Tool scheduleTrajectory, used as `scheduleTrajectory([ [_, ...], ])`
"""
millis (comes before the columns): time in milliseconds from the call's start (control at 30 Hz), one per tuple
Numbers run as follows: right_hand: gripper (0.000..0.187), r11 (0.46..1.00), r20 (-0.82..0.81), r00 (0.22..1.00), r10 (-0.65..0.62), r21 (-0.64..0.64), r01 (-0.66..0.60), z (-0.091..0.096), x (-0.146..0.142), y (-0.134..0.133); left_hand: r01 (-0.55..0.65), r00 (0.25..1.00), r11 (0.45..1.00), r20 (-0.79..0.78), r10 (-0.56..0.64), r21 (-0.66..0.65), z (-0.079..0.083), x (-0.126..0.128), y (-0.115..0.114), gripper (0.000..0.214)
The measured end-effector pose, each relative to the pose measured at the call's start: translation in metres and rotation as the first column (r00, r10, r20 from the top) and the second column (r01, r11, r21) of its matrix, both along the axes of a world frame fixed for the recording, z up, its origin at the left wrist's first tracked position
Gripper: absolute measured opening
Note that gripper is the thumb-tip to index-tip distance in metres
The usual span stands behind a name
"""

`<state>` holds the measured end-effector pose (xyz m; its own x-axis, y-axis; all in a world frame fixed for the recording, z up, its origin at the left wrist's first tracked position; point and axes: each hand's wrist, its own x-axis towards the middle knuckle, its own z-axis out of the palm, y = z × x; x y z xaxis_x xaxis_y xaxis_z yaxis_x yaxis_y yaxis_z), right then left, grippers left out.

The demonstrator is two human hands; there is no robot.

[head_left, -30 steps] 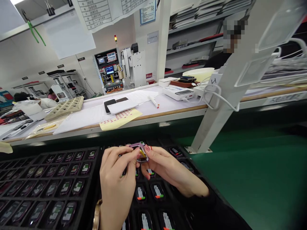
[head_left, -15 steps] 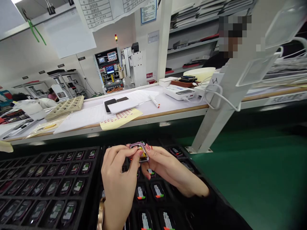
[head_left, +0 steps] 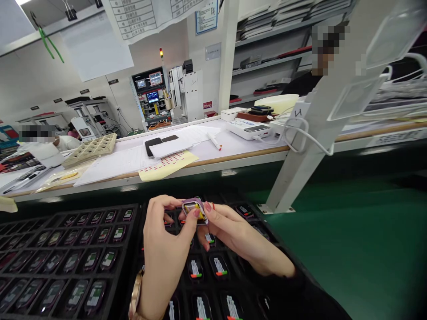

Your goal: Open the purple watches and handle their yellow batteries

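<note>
Both my hands hold one small purple watch case (head_left: 195, 210) with a yellow part inside, just above a black tray (head_left: 233, 266). My left hand (head_left: 165, 253) pinches its near left edge with thumb and forefinger. My right hand (head_left: 238, 240) grips its right side with curled fingers. Below them the tray's pockets hold several similar cases with white, green and red parts. A gold wrist watch (head_left: 136, 293) sits on my left wrist.
A second black tray (head_left: 60, 258) full of cases lies to the left. Green matting (head_left: 350, 249) covers the bench to the right, with a slanted white post (head_left: 310, 133) standing on it. Behind runs a white shelf (head_left: 207, 153) with papers, phones, a pen. Another person sits beyond it.
My left wrist has turned and its fingers have lifted a little, tilting the case slightly; the hands otherwise stay in the same spot.
</note>
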<state>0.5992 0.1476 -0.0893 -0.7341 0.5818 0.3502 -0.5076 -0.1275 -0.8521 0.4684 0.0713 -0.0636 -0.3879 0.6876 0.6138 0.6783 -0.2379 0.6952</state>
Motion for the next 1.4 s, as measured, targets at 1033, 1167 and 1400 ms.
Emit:
scheduleTrajectory([
  [1033,0.040,0.979,0.000,0.990,-0.141,0.147,0.140,0.016,0.007,-0.013,0.233,0.897,0.961,0.347,-0.272,0.150,0.004,-0.002,-0.006,0.021],
  [1167,0.040,0.958,0.033,0.975,-0.219,0.197,0.209,0.016,0.005,-0.016,0.248,0.888,0.956,0.358,-0.288,0.154,0.004,0.000,-0.006,0.019],
  [1400,0.042,0.942,0.038,0.963,-0.266,0.223,0.252,0.018,0.004,-0.015,0.266,0.897,0.963,0.354,-0.266,0.049,0.005,-0.004,-0.004,0.023],
])
